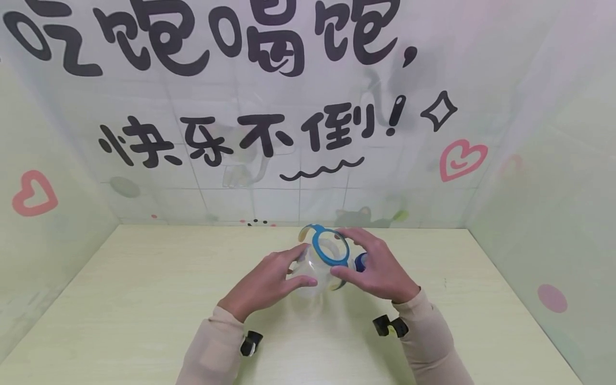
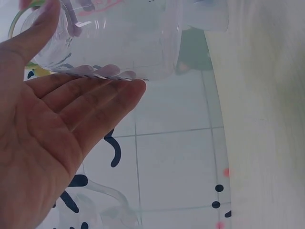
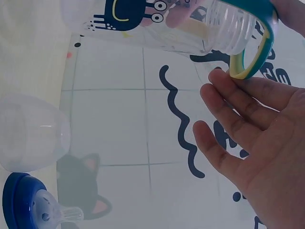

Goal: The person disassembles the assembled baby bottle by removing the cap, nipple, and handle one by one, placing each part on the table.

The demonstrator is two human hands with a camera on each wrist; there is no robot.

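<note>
A clear baby bottle (image 1: 310,270) without its top stands upright over the table, dark cartoon figures printed on its side. My left hand (image 1: 269,280) grips it from the left, thumb on the near side and fingers round the far side. At the bottle's mouth, my right hand (image 1: 380,267) pinches a blue handle ring (image 1: 332,262) between thumb and fingers. The ring tilts over the neck, its two curved grips (image 3: 262,57) sticking out to the sides. In the right wrist view the lower fingers are spread, holding nothing.
Beyond the right hand sits a blue collar with a clear nipple (image 3: 45,205), beside a translucent dome cover (image 3: 33,133). The pale wooden table (image 1: 144,299) meets printed walls at the back and both sides.
</note>
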